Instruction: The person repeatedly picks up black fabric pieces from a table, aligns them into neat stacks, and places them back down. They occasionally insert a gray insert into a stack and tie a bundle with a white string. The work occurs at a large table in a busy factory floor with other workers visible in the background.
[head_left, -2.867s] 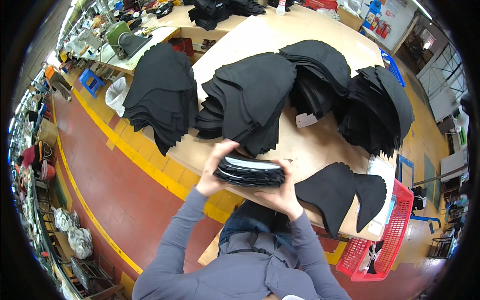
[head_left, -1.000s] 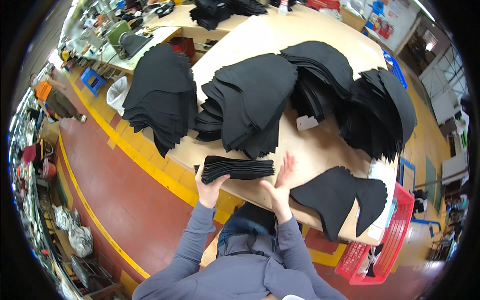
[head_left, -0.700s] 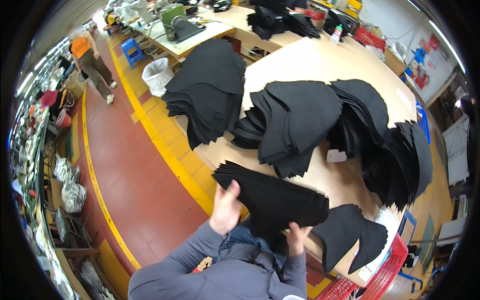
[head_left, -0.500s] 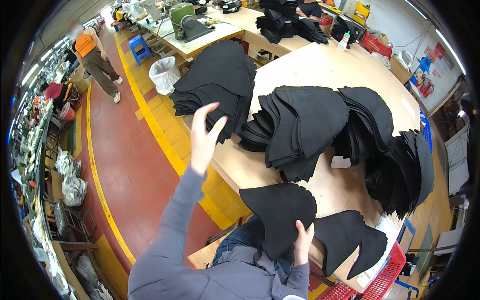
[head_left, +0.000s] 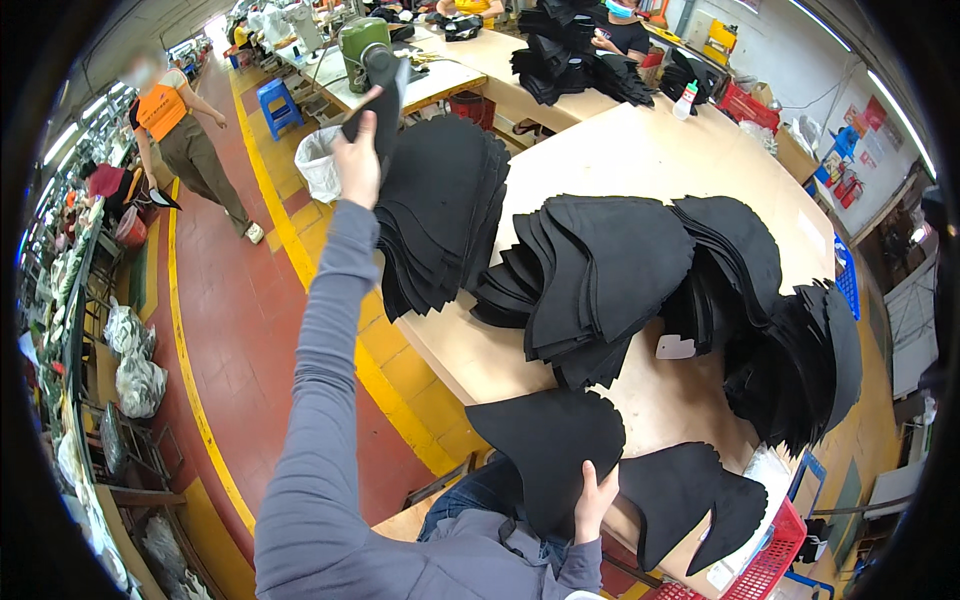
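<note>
Gripping a blurred piece (head_left: 386,112) between thumb and fingers, the left hand (head_left: 357,165) is off the table's (head_left: 600,150) left side, by the left pile (head_left: 440,210). At the table's near edge, the right hand (head_left: 597,495) is closed on a black panel (head_left: 550,440), thumb on top, fingers hidden. Flat pieces (head_left: 665,500) lie at the table's near right corner.

The person wears a plain slate-grey top (head_left: 430,558), its long left sleeve (head_left: 325,400) creased all along and ending at the wrist. The right sleeve (head_left: 582,568) matches. Dark blue denim trousers (head_left: 465,500) show below.
</note>
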